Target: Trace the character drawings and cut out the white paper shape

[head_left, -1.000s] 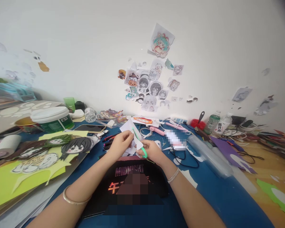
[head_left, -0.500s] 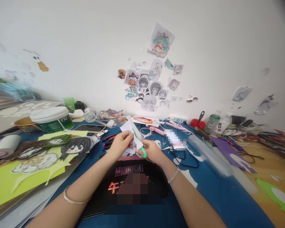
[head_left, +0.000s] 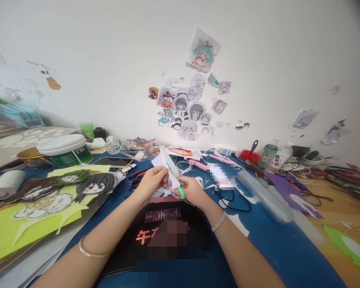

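In the head view my right hand (head_left: 187, 189) is closed on green-handled scissors (head_left: 182, 193), which point up and away to the left. Their blades lie partly behind a sheet of white paper (head_left: 159, 159). My left hand (head_left: 156, 178) pinches that paper by its edge, just left of the scissors. A strip of the paper curls down over the scissors near my right fingers. Below both hands lies a black printed sheet (head_left: 163, 214) with the word MIDNIGHT. Paper pieces behind the fingers are partly hidden.
Yellow paper (head_left: 69, 216) with cut-out drawings lies at left, before a white-lidded tub (head_left: 63, 146) and a phone (head_left: 114, 162). Pens (head_left: 138, 178) lie left of the hands. At right are a clear plastic roll (head_left: 265, 196), purple paper (head_left: 291, 192) and bottles (head_left: 269, 154).
The hands hold nearly the same place. The paper's upper part and the curled strip at the scissors have shifted slightly.
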A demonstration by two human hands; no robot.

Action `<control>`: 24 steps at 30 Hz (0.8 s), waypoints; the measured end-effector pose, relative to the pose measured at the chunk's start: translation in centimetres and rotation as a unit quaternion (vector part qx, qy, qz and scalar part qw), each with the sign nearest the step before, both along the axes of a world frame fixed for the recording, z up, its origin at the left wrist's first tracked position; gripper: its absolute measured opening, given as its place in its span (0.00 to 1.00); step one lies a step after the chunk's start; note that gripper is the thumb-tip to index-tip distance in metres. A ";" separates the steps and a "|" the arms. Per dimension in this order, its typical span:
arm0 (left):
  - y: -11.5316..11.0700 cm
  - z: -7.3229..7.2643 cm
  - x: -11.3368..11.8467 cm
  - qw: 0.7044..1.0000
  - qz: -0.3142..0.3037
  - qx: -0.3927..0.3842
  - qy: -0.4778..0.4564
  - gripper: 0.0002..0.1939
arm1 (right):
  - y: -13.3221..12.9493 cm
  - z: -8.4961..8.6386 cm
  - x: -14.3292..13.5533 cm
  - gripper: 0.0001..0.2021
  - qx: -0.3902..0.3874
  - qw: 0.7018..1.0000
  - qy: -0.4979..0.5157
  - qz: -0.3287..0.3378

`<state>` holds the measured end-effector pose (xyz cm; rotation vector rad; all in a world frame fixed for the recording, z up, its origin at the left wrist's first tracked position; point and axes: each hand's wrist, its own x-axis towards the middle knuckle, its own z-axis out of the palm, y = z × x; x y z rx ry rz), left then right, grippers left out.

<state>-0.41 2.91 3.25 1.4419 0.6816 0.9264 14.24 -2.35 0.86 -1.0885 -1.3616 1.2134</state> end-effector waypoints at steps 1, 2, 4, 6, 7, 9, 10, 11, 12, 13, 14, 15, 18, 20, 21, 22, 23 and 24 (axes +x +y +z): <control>0.1 -0.1 0.0 1.000 -0.008 -0.009 -0.009 0.17 | 0.0 -0.1 0.0 0.20 0.002 1.000 -0.002 0.000; 0.2 -0.2 0.0 1.000 -0.014 -0.017 -0.016 0.17 | 0.1 -0.1 0.0 0.20 0.004 1.000 -0.005 0.000; 0.3 -0.4 0.1 0.999 -0.017 -0.025 -0.021 0.17 | 0.2 -0.3 0.1 0.20 0.002 1.000 -0.010 -0.001; 0.3 -0.4 0.1 1.000 -0.010 -0.021 -0.015 0.17 | 0.2 -0.4 0.1 0.19 0.002 1.000 -0.011 -0.004; 0.3 -0.4 0.1 1.000 -0.006 -0.016 -0.010 0.17 | 0.3 -0.5 0.1 0.19 0.005 1.000 -0.011 -0.004; 0.1 -0.2 0.1 1.000 0.000 -0.001 0.005 0.17 | 0.3 -0.6 0.1 0.19 0.015 1.000 -0.009 -0.005; -0.1 -0.1 0.1 1.000 0.004 0.009 0.015 0.17 | 0.3 -0.6 0.1 0.19 0.021 1.000 -0.009 -0.006; -0.2 -0.1 0.1 0.999 0.009 0.019 0.024 0.17 | 0.3 -0.5 0.1 0.19 0.024 1.000 -0.008 -0.006; -0.3 0.0 0.1 0.999 0.013 0.028 0.034 0.17 | 0.3 -0.5 0.1 0.19 0.025 1.000 -0.008 -0.006; -0.4 0.1 0.1 0.998 0.015 0.034 0.041 0.17 | 0.2 -0.4 0.1 0.19 0.024 1.000 -0.007 -0.005; -0.5 0.1 0.2 0.998 0.016 0.038 0.045 0.17 | 0.2 -0.3 0.1 0.19 0.021 1.000 -0.007 -0.004; -0.5 0.2 0.2 0.998 0.016 0.038 0.047 0.17 | 0.2 -0.2 0.1 0.19 0.017 1.000 -0.007 -0.002; -0.5 0.2 0.2 0.998 0.014 0.037 0.053 0.17 | 0.1 -0.1 0.1 0.18 0.015 1.000 -0.011 -0.004; -0.5 0.2 0.2 0.997 0.015 0.043 0.058 0.17 | 0.0 0.0 0.0 0.18 0.019 1.000 -0.018 -0.007; -0.5 0.3 0.2 0.997 0.015 0.048 0.059 0.17 | -0.1 0.1 -0.1 0.18 0.021 1.000 -0.021 -0.010; -0.5 0.3 0.2 0.997 0.017 0.053 0.059 0.17 | -0.1 0.2 -0.1 0.18 0.022 0.999 -0.024 -0.012; -0.6 0.4 0.2 0.996 0.019 0.059 0.059 0.17 | -0.2 0.3 -0.2 0.19 0.023 0.999 -0.025 -0.013; -0.7 0.4 0.2 0.996 0.021 0.063 0.060 0.17 | -0.2 0.3 -0.2 0.19 0.024 0.999 -0.024 -0.013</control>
